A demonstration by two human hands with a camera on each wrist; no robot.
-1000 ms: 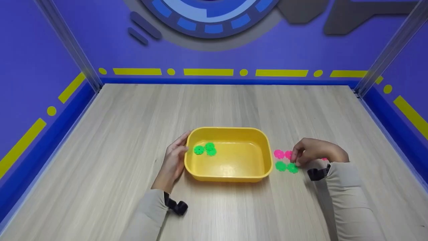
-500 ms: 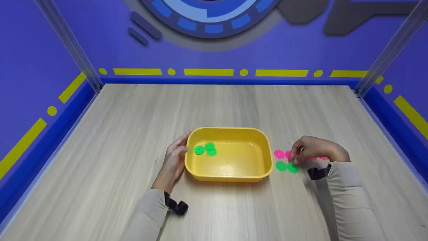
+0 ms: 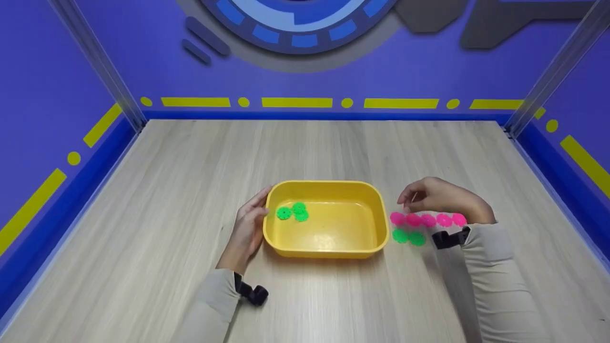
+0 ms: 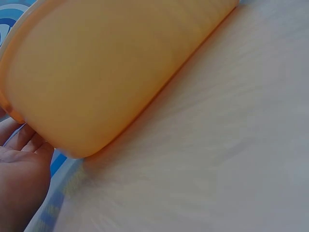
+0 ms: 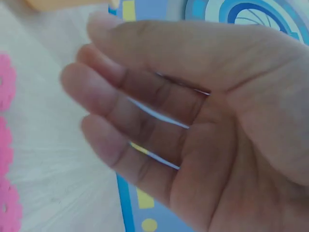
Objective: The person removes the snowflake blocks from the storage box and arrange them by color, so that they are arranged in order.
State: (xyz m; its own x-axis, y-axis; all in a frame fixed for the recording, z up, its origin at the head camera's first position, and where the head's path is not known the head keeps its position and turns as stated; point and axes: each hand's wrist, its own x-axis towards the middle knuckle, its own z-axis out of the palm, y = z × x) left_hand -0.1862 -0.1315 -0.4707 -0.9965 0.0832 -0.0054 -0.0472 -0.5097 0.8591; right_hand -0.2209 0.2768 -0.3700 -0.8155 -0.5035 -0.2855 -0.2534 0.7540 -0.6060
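A yellow plastic tub (image 3: 329, 255) stands on the table, with three green flower-shaped discs (image 3: 284, 213) at its left end. My left hand (image 3: 248, 226) grips the tub's left rim; the left wrist view shows fingers (image 4: 21, 137) bent against the outer wall. Several pink flower-shaped discs (image 3: 444, 219) form a row right of the tub, and two green discs (image 3: 417, 238) lie just in front of them. My right hand (image 3: 438, 196) hovers over the far side of the pink row. Its fingers (image 5: 101, 94) are loosely bent in the right wrist view, with nothing held between them.
The light wood table (image 3: 305, 152) is enclosed by blue panels (image 3: 305, 85) at the back and both sides. A small black wrist camera (image 3: 257, 295) sits on the left cuff, and another black camera (image 3: 443, 239) on the right.
My right hand has lifted off the right green disc and moved away from me past the pink row, uncovering the discs. The left hand and tub stay put.
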